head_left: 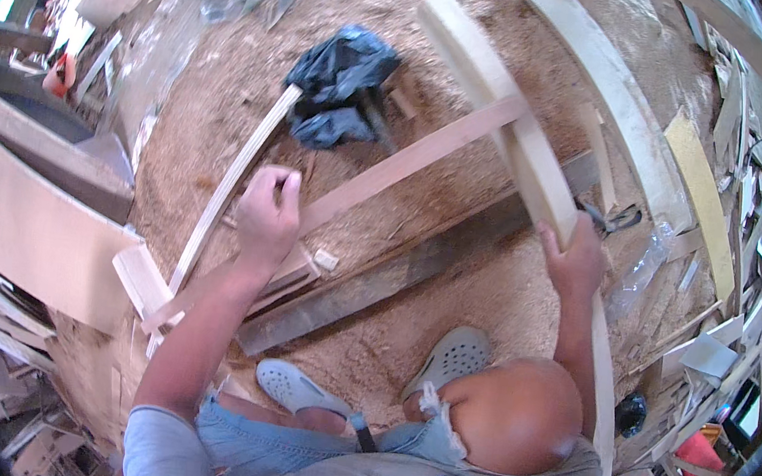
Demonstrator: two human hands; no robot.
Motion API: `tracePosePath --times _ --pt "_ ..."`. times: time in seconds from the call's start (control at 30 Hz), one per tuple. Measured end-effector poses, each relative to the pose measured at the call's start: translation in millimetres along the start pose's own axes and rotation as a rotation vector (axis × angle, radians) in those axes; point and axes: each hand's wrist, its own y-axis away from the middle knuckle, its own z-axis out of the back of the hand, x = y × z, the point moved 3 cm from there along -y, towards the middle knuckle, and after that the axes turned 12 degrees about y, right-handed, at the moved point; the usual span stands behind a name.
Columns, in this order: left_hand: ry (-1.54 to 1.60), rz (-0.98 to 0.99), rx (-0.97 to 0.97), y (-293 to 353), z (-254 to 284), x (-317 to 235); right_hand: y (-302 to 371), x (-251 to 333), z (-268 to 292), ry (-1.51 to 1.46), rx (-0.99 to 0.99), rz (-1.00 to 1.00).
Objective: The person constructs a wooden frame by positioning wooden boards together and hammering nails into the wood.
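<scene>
I judge the pale beam (541,177) stiff, best gripped mid-length where my right hand (580,258) clasps; left hand (267,219) curled, hold unclear.

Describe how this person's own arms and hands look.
The left hand and right hand are ungloved, with no visible wristbands. The left arm emerges bare from a short, pale grey-blue sleeve; the right forearm is bare too, its sleeve hard to make out.

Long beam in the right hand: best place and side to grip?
I'd take the beam near mid-length, from the right, as the right hand does: it's narrow enough there to wrap, and the slat meets it from the left, farther up.
</scene>
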Motion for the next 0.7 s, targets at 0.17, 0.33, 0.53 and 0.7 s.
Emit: tracePosePath --times 0.17,0.33,0.53,0.7 --pt "-0.145 0.016 0.043 -4 -19 -10 0 -17 22 -0.035 -0.067 -0.018" --pt "-0.151 0.127 0.069 -6 -18 -10 -9 -18 22 -0.072 -0.076 -0.009" --pt "-0.2 0.098 0.062 -9 -20 -17 -18 -20 24 -0.203 -0.032 -0.001" --pt "-0.227 0.149 0.069 -6 -19 -13 -14 -20 18 -0.197 -0.061 0.027"
